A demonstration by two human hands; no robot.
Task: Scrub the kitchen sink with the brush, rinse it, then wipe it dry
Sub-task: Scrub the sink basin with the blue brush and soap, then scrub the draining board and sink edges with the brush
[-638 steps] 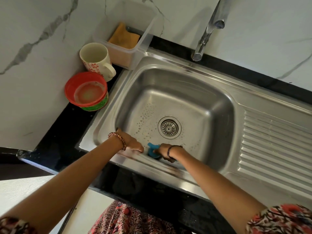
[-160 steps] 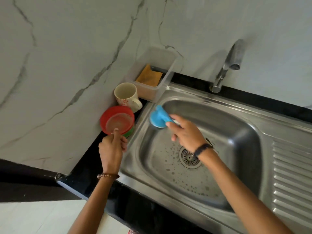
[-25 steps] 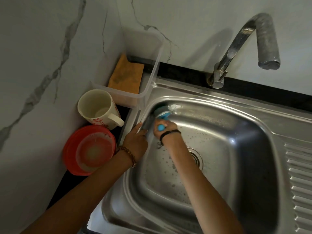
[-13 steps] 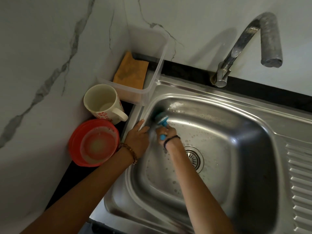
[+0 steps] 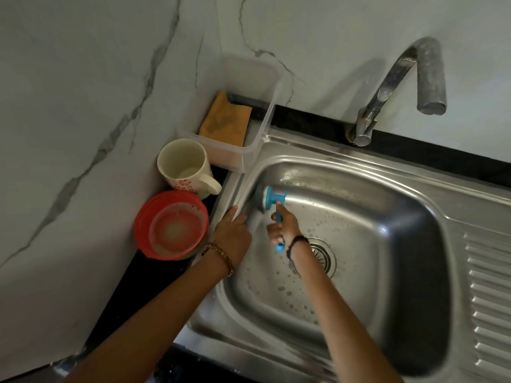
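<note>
The steel sink [image 5: 381, 189] fills the right half of the view, its basin floor spotted with soap bubbles around the drain [image 5: 325, 257]. My right hand [image 5: 284, 226] grips the blue handle of the brush [image 5: 272, 199]. The brush head presses against the basin's left wall near the far left corner. My left hand [image 5: 232, 236] rests flat on the sink's left rim, fingers straight, right beside the brush. The tap [image 5: 401, 87] arches over the back rim and no water runs from it.
On the black counter left of the sink stand a cream mug [image 5: 184, 168], a red bowl [image 5: 171, 225] and a clear plastic tub [image 5: 249, 111] holding an orange cloth [image 5: 225, 120]. Marble walls close the corner. A ribbed drainboard [image 5: 489, 299] lies at right.
The brush head has slid from the far left corner a little nearer along the left wall. My left hand stays on the rim.
</note>
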